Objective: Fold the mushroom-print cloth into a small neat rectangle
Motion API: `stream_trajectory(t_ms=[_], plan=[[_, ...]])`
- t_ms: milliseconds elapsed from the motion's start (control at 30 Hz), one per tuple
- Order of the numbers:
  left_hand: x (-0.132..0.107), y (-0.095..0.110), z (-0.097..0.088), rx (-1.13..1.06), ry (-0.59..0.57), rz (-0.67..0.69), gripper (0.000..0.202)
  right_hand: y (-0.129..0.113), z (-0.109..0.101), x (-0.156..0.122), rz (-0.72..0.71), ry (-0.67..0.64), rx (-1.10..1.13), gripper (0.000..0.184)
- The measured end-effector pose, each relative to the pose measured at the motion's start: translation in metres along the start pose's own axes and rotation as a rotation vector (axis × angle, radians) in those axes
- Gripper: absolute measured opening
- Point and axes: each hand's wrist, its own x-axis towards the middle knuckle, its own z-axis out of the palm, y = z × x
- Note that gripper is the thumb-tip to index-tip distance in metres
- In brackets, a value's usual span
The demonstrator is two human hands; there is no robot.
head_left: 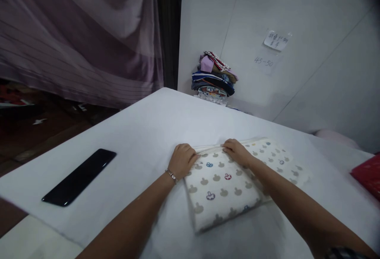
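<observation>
Over my feed the mushroom-print cloth (216, 189) looks soft and matt, the counter (133, 132) smooth and dull. I see a glossy black slab (80, 178), a shiny metal bracelet (171, 176), a satiny curtain (89, 33) and a paper note (277, 40).

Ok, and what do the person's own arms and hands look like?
The left hand is gloveless, with a silvery, linked bracelet at its wrist. The right hand is gloveless too; a dark, seemingly checked sleeve edge shows farther up that arm.
</observation>
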Motion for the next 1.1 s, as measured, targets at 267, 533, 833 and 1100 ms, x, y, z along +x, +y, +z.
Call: stream_trajectory(t_ms=[267,533,833,1100], plan=[[0.000,-0.003,0.007,0.004,0.015,-0.004,0.015,-0.002,0.001,0.000,0.015,-0.016,-0.104,0.022],[0.001,-0.002,0.004,0.031,-0.024,-0.001,0.015,-0.006,-0.007,0.007,0.115,-0.127,-0.133,0.019],[0.007,-0.005,0.003,0.095,-0.027,-0.180,0.019,-0.012,-0.001,0.020,0.165,-0.067,-0.116,0.016],[0.012,-0.007,0.006,0.114,-0.057,-0.402,0.017,-0.006,0.015,0.018,0.196,-0.010,-0.111,0.019]])
